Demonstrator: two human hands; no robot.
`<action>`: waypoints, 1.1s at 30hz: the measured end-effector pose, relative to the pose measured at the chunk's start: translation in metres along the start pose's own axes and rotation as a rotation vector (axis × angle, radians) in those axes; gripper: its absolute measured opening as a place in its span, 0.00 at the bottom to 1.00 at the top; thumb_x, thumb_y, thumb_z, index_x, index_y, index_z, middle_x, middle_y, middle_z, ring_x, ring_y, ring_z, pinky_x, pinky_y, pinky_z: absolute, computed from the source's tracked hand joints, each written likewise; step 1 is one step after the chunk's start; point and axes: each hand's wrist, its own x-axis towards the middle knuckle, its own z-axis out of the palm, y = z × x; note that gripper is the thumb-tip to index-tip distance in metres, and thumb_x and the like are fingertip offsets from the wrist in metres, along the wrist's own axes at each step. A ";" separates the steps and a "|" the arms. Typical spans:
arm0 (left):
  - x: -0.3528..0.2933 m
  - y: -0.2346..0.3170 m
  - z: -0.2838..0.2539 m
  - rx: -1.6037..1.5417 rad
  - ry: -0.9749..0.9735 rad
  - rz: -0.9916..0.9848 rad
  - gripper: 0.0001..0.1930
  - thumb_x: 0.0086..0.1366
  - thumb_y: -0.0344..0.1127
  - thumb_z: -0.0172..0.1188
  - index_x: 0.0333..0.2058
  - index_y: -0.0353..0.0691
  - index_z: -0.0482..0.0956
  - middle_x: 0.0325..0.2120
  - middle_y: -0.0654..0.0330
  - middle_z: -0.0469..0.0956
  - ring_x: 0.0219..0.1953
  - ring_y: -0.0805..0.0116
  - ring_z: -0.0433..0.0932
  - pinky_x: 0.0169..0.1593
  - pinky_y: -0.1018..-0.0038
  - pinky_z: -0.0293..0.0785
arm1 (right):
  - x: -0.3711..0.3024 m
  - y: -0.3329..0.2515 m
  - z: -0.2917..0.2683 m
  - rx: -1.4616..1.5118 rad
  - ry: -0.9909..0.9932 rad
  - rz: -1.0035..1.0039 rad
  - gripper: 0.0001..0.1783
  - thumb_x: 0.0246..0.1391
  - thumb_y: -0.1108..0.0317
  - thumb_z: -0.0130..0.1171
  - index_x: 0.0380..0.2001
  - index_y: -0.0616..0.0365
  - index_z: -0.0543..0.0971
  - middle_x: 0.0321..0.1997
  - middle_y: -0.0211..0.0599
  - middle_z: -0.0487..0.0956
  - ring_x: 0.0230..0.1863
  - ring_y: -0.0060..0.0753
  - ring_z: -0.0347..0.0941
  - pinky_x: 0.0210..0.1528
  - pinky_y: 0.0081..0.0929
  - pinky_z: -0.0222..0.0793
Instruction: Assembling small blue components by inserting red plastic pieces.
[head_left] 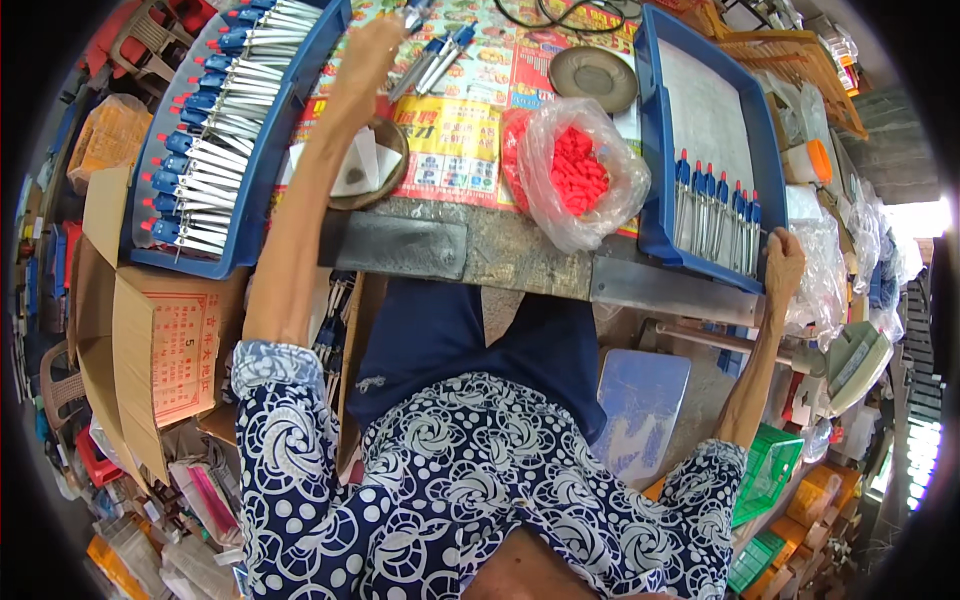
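My left hand [372,48] is stretched to the far side of the table, its fingers closed on blue-and-white pens that look blurred at the fingertips. Right beside it, several loose pens [440,62] with blue grips lie on the printed sheet [455,135]. My right hand [786,258] is curled round the near right corner of a blue tray [655,235]. In that tray a row of pens [712,215] with red tips stands along the near end, over a pale liner. A clear bag of small red caps [578,172] sits between the trays.
At the left, another blue tray [285,140] is packed with pens. A round dish [385,190] with white pieces lies under my left forearm; a dark round dish [593,80] is farther back, near a black cable [560,22]. A cardboard box [180,340] stands below the left tray.
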 end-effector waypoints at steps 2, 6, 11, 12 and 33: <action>-0.025 0.010 -0.007 -0.262 -0.058 0.014 0.12 0.59 0.43 0.49 0.28 0.38 0.71 0.19 0.69 0.64 0.21 0.82 0.61 0.26 0.84 0.57 | -0.003 -0.007 -0.001 0.094 0.165 -0.049 0.14 0.49 0.68 0.51 0.37 0.68 0.74 0.25 0.34 0.74 0.24 0.19 0.68 0.29 0.18 0.64; -0.068 0.032 -0.030 -0.609 -0.210 -0.146 0.10 0.57 0.35 0.54 0.33 0.35 0.68 0.21 0.65 0.67 0.21 0.77 0.62 0.25 0.82 0.60 | -0.018 -0.041 0.009 0.217 0.225 -0.063 0.13 0.50 0.72 0.52 0.39 0.68 0.74 0.31 0.35 0.76 0.29 0.19 0.70 0.34 0.15 0.66; -0.110 0.061 -0.069 -0.356 -0.295 -0.150 0.11 0.57 0.31 0.54 0.36 0.33 0.68 0.23 0.62 0.71 0.20 0.78 0.65 0.24 0.83 0.61 | -0.053 -0.127 0.023 0.308 0.192 -0.255 0.11 0.50 0.74 0.53 0.38 0.65 0.75 0.35 0.33 0.76 0.34 0.19 0.70 0.37 0.15 0.66; -0.114 0.066 -0.076 -0.211 -0.314 -0.201 0.10 0.57 0.31 0.54 0.37 0.34 0.68 0.23 0.62 0.71 0.20 0.79 0.65 0.24 0.84 0.61 | -0.061 -0.145 0.027 0.294 0.197 -0.216 0.11 0.50 0.74 0.53 0.38 0.65 0.75 0.35 0.33 0.76 0.34 0.19 0.70 0.37 0.15 0.66; -0.111 0.062 -0.069 1.770 -0.515 0.580 0.08 0.50 0.31 0.58 0.31 0.42 0.74 0.29 0.58 0.72 0.34 0.62 0.73 0.37 0.67 0.69 | -0.078 -0.190 0.074 0.552 -0.329 -0.289 0.09 0.50 0.72 0.55 0.35 0.63 0.76 0.30 0.27 0.74 0.30 0.16 0.67 0.34 0.12 0.63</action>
